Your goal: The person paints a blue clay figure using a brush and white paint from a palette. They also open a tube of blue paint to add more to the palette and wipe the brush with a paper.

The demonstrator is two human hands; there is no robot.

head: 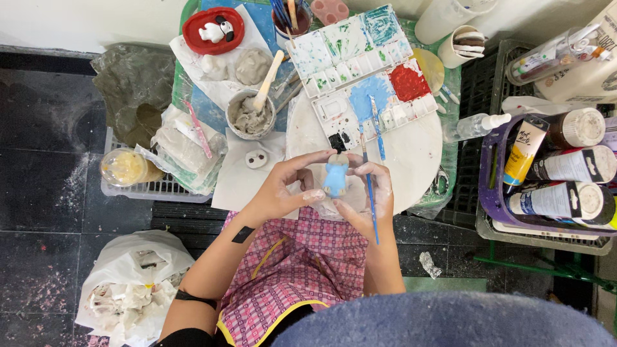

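My left hand pinches a small clay figurine, painted light blue, between thumb and fingers. My right hand rests against the figurine's other side and grips a thin blue-handled paintbrush, whose tip points up toward the palette. Both hands hover over the near edge of a round white board, above my pink checked apron. A white paint palette with blue, red and green patches lies on the board just beyond the hands.
A bowl of grey clay with a wooden stick and a small white clay piece sit left of the hands. A purple basket of paint tubes, a spray bottle, a brush cup, a red dish and a white bag surround them.
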